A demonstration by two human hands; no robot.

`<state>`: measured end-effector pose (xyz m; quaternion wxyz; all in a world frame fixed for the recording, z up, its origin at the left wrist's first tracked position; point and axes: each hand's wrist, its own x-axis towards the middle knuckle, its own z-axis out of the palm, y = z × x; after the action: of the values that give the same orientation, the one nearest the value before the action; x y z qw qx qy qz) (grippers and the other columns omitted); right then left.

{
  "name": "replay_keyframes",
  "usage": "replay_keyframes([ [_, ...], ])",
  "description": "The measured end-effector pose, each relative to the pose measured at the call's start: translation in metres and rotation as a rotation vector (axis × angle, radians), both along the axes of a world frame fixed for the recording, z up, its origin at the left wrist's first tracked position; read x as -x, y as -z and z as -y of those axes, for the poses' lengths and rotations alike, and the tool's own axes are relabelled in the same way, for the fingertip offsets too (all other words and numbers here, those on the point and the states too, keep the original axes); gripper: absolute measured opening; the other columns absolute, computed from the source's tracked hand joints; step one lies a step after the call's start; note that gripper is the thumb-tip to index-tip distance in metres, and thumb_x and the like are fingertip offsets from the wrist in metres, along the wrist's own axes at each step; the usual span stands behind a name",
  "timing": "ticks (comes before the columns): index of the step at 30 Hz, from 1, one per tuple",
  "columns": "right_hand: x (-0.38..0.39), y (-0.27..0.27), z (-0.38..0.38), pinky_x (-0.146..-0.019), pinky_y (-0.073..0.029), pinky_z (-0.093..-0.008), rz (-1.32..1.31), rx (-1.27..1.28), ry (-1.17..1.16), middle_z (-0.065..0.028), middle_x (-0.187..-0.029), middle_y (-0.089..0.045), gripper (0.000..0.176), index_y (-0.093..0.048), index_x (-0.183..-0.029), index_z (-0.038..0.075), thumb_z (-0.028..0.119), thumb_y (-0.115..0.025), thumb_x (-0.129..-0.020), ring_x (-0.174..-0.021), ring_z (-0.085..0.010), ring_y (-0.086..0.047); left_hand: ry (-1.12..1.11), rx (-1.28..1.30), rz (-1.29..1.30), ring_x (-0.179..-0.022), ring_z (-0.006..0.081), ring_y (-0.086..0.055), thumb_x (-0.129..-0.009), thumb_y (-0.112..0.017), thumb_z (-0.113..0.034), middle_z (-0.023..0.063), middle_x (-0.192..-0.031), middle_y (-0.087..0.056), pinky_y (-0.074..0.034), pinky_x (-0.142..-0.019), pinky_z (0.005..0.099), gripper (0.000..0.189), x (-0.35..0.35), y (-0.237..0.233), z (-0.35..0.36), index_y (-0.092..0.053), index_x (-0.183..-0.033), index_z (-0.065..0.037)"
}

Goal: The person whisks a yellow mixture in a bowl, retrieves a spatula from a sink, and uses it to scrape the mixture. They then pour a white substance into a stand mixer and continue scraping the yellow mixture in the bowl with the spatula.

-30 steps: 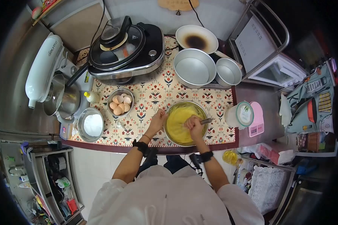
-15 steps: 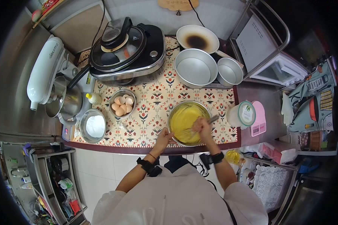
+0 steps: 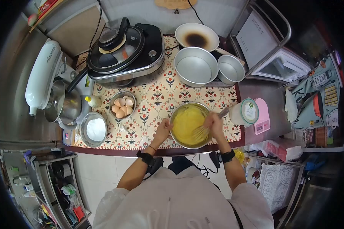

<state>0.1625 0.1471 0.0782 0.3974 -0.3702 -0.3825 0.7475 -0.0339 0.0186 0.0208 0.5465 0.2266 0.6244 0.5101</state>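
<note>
A metal bowl [image 3: 173, 138] of yellow batter [image 3: 187, 122] stands near the front edge of the patterned mat. My right hand [image 3: 214, 125] is closed round the handle of a whisk [image 3: 200, 134], whose wires dip into the batter on the right side. At the bowl's left rim my left hand [image 3: 163, 129] has its fingers pinched together on the edge. Further left are a bowl of eggshells [image 3: 122, 107], a bowl of white powder [image 3: 96, 129] and a small bottle with a yellow cap [image 3: 93, 101].
A stand mixer [image 3: 44, 76] is at the left, an electric cooker with a glass lid [image 3: 118, 53] behind. Two round pans [image 3: 196, 66] and a stained frying pan [image 3: 197, 37] stand at the back. A lidded tub [image 3: 244, 112] and pink scale [image 3: 262, 116] are at the right.
My right hand and the whisk have moved to the right side of the bowl. My left hand has shifted slightly up and left along the rim. The whole view has shifted a little.
</note>
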Motion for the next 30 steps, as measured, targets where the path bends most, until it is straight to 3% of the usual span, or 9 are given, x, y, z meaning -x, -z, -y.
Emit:
replay_keyframes([
  [4, 0.01, 0.018, -0.02, -0.043, -0.029, -0.0233, 0.075, -0.356, 0.476, 0.0013, -0.049, -0.033, 0.03, -0.034, -0.056, 0.009, 0.014, -0.039, -0.085, -0.042, -0.0096, -0.03, -0.078, -0.009, 0.197, -0.052, 0.0109, -0.05, -0.085, -0.05, -0.01, 0.0029, -0.071, -0.038, -0.052, -0.04, 0.0244, 0.014, -0.018, 0.011, 0.011, -0.037, -0.082, -0.005],
  [5, 0.023, 0.037, 0.002, -0.043, -0.028, -0.0234, 0.327, -0.521, 0.565, 0.0018, -0.049, -0.031, 0.031, -0.033, -0.056, 0.009, 0.013, -0.039, -0.086, -0.043, -0.0094, -0.03, -0.102, -0.008, 0.18, -0.051, 0.0107, -0.05, -0.085, -0.05, -0.01, 0.0028, -0.071, -0.038, -0.052, -0.04, 0.0244, 0.015, -0.023, 0.011, 0.013, -0.037, -0.082, -0.005],
  [7, 0.028, 0.031, 0.046, -0.042, -0.028, -0.0221, 0.16, -0.553, 0.261, -0.0011, -0.052, -0.04, 0.025, -0.04, -0.06, 0.008, 0.01, -0.042, -0.085, -0.045, -0.0085, -0.037, -0.151, -0.019, 0.142, -0.049, 0.0105, -0.05, -0.085, -0.05, -0.01, 0.0026, -0.07, -0.038, -0.052, -0.04, 0.0243, 0.015, -0.025, 0.007, 0.009, -0.036, -0.081, -0.005],
  [10, 0.03, 0.034, 0.052, -0.041, -0.028, -0.0219, -0.202, 0.004, -0.094, 0.0004, -0.051, -0.039, 0.026, -0.039, -0.06, 0.008, 0.011, -0.043, -0.086, -0.044, -0.0075, -0.036, -0.106, -0.048, 0.078, -0.05, 0.01, -0.05, -0.085, -0.05, -0.009, 0.0022, -0.07, -0.037, -0.052, -0.039, 0.0239, 0.016, -0.025, 0.011, 0.014, -0.035, -0.081, -0.005],
  [14, 0.062, 0.021, -0.016, -0.041, -0.026, -0.0223, 0.222, -0.33, 0.185, 0.0021, -0.05, -0.036, 0.027, -0.037, -0.058, 0.008, 0.011, -0.043, -0.085, -0.044, -0.007, -0.034, -0.077, -0.022, 0.102, -0.051, 0.0107, -0.051, -0.084, -0.051, -0.008, 0.0022, -0.07, -0.037, -0.053, -0.04, 0.0262, 0.017, -0.029, 0.008, 0.015, -0.034, -0.082, -0.005],
  [17, 0.059, 0.045, -0.017, -0.042, -0.027, -0.0236, 0.17, -0.461, 0.208, 0.0012, -0.05, -0.037, 0.028, -0.037, -0.056, 0.007, 0.01, -0.044, -0.083, -0.045, -0.0084, -0.034, -0.094, -0.008, 0.127, -0.059, 0.0113, -0.055, -0.085, -0.05, -0.01, 0.0037, -0.074, -0.044, -0.054, -0.043, 0.0254, 0.013, -0.032, 0.016, 0.021, -0.039, -0.088, -0.004],
  [24, 0.031, 0.016, 0.067, -0.044, -0.029, -0.0236, 0.298, -0.624, -0.367, 0.0004, -0.052, -0.036, 0.029, -0.037, -0.059, 0.005, 0.01, -0.039, -0.087, -0.046, -0.0083, -0.035, -0.123, -0.034, 0.108, -0.055, 0.0138, -0.053, -0.084, -0.052, -0.01, 0.0033, -0.07, -0.038, -0.054, -0.041, 0.0281, 0.019, -0.032, 0.012, 0.018, -0.033, -0.081, -0.005],
  [27, 0.079, 0.039, 0.03, -0.039, -0.026, -0.0222, 0.261, -0.142, -0.031, 0.0021, -0.052, -0.037, 0.023, -0.038, -0.061, 0.007, 0.005, -0.038, -0.084, -0.043, -0.007, -0.034, -0.099, -0.018, 0.15, -0.057, 0.0138, -0.054, -0.084, -0.051, -0.01, 0.0037, -0.072, -0.039, -0.054, -0.041, 0.0275, 0.018, -0.032, 0.018, 0.019, -0.033, -0.082, -0.005],
  [30, 0.09, 0.056, -0.017, -0.043, -0.028, -0.022, 0.151, -0.475, 0.054, 0.0013, -0.055, -0.039, 0.021, -0.039, -0.062, 0.007, 0.005, -0.039, -0.083, -0.047, -0.0071, -0.037, -0.112, -0.045, 0.144, -0.058, 0.0137, -0.054, -0.085, -0.05, -0.011, 0.004, -0.073, -0.039, -0.054, -0.042, 0.0267, 0.018, -0.033, 0.016, 0.017, -0.033, -0.083, -0.006],
])
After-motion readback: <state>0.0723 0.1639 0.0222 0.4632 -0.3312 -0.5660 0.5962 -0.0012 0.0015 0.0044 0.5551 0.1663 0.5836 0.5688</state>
